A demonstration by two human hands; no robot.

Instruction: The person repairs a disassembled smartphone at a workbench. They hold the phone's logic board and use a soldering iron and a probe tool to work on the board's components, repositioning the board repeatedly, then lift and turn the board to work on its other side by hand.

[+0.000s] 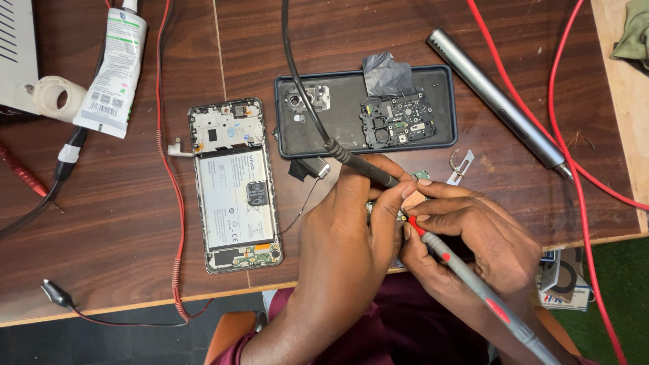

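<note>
Head view, step in hand: probing a small circuit board [414,200], pinched between the fingertips of both hands at the table's front edge, mostly hidden by them
Left hand [348,233]: closed around the black probe [362,165], tip angled down to the small board
Right hand [466,233]: closed around the grey and red probe [466,274], red tip touching the same spot
Next move, as a judgement: calls for steady tips on tiny contacts without slipping
Opened phone [234,184]: lay left of the hands, back off, its white battery label with a dark square sticker showing
Tray [443,101]: black, rectangular, behind the hands, holding a dark board
Tube [111,67]: white with green print and a barcode, far left
Small box [561,280]: printed, at the right edge below the table
</note>
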